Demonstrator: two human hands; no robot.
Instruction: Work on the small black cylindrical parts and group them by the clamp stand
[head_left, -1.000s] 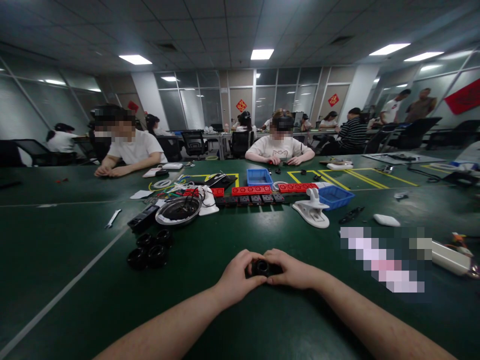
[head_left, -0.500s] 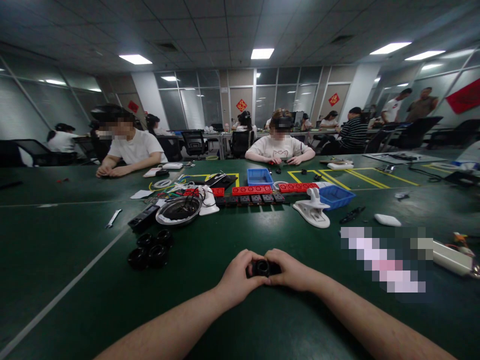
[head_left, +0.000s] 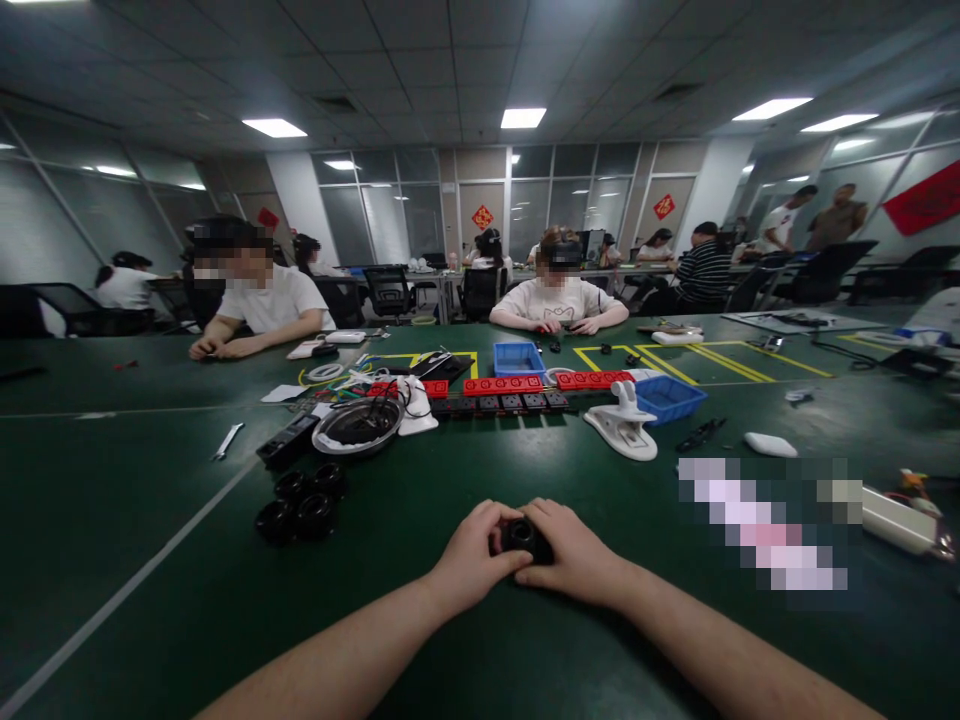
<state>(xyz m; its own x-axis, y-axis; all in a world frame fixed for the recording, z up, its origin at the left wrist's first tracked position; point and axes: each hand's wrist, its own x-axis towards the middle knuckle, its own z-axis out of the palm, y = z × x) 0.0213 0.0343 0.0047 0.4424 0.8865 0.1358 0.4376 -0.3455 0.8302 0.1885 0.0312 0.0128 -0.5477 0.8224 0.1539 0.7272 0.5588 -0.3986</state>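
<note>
Between my two hands, low over the green table (head_left: 420,620), is a small black part with a round ring-shaped face (head_left: 522,535). My left hand (head_left: 474,555) is closed on its left side, fingers behind and thumb in front. My right hand (head_left: 570,555) curls round the right side, its fingertips at the top and its thumb near the left thumb. Much of the part is hidden by the fingers, so its exact kind does not show. Off to the left, several black ring-shaped pieces (head_left: 315,512) stand in a cluster.
Ahead lie a metal bowl (head_left: 397,425) with black cable, red socket strips (head_left: 502,386), a white clip stand (head_left: 626,435) and blue bins (head_left: 671,402). A wrench (head_left: 227,442) is at left, a white metal-ended piece (head_left: 900,520) at right. Two people sit across the table.
My right hand has shifted slightly left and wraps further over the black part, covering more of its right side. My left hand stays on it. The view has moved slightly.
</note>
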